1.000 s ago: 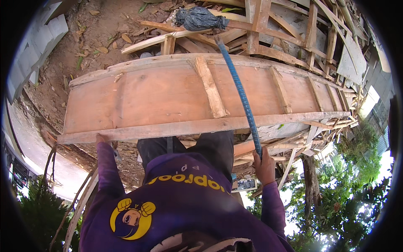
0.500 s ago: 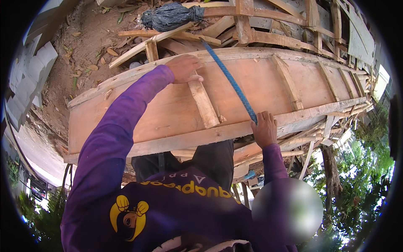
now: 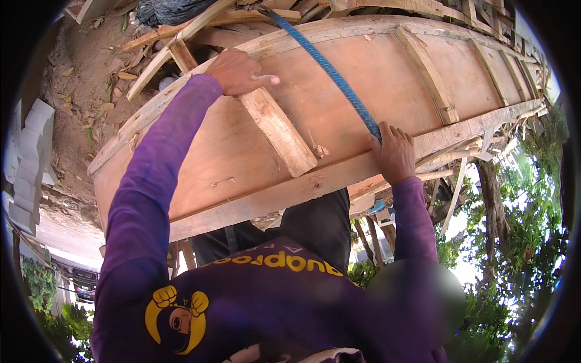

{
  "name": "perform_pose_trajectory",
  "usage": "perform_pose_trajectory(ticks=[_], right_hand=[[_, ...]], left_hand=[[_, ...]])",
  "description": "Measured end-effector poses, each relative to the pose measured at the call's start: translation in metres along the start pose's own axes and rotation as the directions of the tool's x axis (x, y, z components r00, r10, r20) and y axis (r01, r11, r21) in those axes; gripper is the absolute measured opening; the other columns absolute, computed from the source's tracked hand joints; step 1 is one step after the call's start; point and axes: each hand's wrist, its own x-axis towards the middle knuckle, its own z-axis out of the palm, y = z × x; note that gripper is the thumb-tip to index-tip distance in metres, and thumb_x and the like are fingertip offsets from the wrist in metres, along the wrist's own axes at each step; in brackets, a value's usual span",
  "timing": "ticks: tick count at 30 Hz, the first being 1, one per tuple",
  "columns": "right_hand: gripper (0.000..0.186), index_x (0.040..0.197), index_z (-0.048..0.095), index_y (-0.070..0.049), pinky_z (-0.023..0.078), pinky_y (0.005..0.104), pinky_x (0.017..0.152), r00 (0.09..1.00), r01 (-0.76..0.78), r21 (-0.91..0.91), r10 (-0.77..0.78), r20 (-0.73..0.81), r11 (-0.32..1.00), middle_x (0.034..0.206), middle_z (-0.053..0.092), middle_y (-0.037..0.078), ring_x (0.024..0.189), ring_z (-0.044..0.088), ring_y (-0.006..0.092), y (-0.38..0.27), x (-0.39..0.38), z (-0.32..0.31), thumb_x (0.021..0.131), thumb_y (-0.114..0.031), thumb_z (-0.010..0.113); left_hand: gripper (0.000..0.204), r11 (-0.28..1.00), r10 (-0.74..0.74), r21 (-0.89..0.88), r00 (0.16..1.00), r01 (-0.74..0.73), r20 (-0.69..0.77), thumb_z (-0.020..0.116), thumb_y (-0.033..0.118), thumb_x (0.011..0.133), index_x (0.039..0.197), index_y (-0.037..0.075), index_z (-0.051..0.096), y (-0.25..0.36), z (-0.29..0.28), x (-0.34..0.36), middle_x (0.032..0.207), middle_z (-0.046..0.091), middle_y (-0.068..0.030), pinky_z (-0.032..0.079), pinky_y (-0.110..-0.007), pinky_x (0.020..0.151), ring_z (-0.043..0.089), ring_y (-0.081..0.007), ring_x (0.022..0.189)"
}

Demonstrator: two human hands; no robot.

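A long wooden panel (image 3: 224, 181), framed with rough battens, lies across in front of my legs. My left hand (image 3: 238, 71) is curled over its far rail, by the upper end of a short wooden crosspiece (image 3: 279, 133), with the thumb pointing right. Part of the left fingers is hidden. In my right hand (image 3: 393, 153), closed at the near rail, is the lower end of a blue, ridged pry bar (image 3: 330, 71). The bar slants across the panel, and its dark tip reaches past the far rail.
Scrap battens (image 3: 200, 30) and a dark plastic-wrapped bundle (image 3: 172, 9) lie beyond the panel. White blocks (image 3: 27, 157) are stacked at the left, beside bare soil with dry leaves. More timber sits under the panel's right side, near a tree trunk (image 3: 493, 199).
The view has shifted, so the panel looks closer and more tilted, its right end higher. Both hands keep their places on the panel and the bar.
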Motion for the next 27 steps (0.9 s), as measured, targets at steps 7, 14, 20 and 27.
perform_pose_trajectory(ticks=[7, 14, 20, 27], right_hand=[[0.028, 0.104, 0.058, -0.008, 0.042, 0.0517, 0.091, 1.000, -0.020, 0.029, 0.020, -0.007, 0.999, 0.088, 0.071, 0.013, 0.098, 0.065, 0.0336, 0.005, -0.002, 0.010, 0.101, -0.036, 0.060], [0.031, 0.109, 0.059, -0.006, 0.042, 0.0522, 0.089, 0.999, -0.016, 0.070, 0.018, -0.028, 0.997, 0.090, 0.071, 0.014, 0.098, 0.065, 0.0345, 0.011, -0.002, 0.015, 0.103, -0.037, 0.058], [0.036, 0.109, 0.061, -0.004, 0.042, 0.0524, 0.088, 0.998, -0.048, 0.079, 0.050, -0.029, 0.996, 0.091, 0.071, 0.017, 0.096, 0.066, 0.0374, 0.020, 0.005, 0.014, 0.104, -0.040, 0.055], [0.031, 0.097, 0.058, -0.006, 0.041, 0.0521, 0.089, 0.994, -0.076, 0.124, 0.085, -0.073, 0.989, 0.083, 0.069, 0.018, 0.092, 0.065, 0.0377, 0.022, -0.003, 0.029, 0.101, -0.037, 0.057]], left_hand=[[0.086, 0.998, -0.043, 0.027, 0.974, 0.050, -0.223, 0.040, 0.075, 0.098, 0.072, 0.001, 0.075, 0.017, -0.013, -0.028, 0.069, 0.067, -0.0228, 0.051, -0.051, 0.083, 0.066, -0.0400, 0.078], [0.081, 0.983, -0.119, 0.097, 0.945, 0.154, -0.303, 0.041, 0.069, 0.101, 0.069, 0.001, 0.073, 0.019, -0.007, -0.036, 0.068, 0.067, -0.0219, 0.050, -0.050, 0.085, 0.066, -0.0399, 0.080], [0.075, 0.985, -0.172, -0.042, 0.949, 0.166, -0.266, 0.042, 0.064, 0.102, 0.073, 0.004, 0.076, 0.015, 0.000, -0.039, 0.073, 0.069, -0.0221, 0.050, -0.051, 0.085, 0.066, -0.0400, 0.082], [0.071, 0.990, -0.125, 0.052, 0.990, 0.128, -0.059, 0.043, 0.062, 0.102, 0.085, 0.004, 0.079, 0.013, -0.013, -0.015, 0.079, 0.071, -0.0200, 0.049, -0.050, 0.092, 0.067, -0.0386, 0.088]])
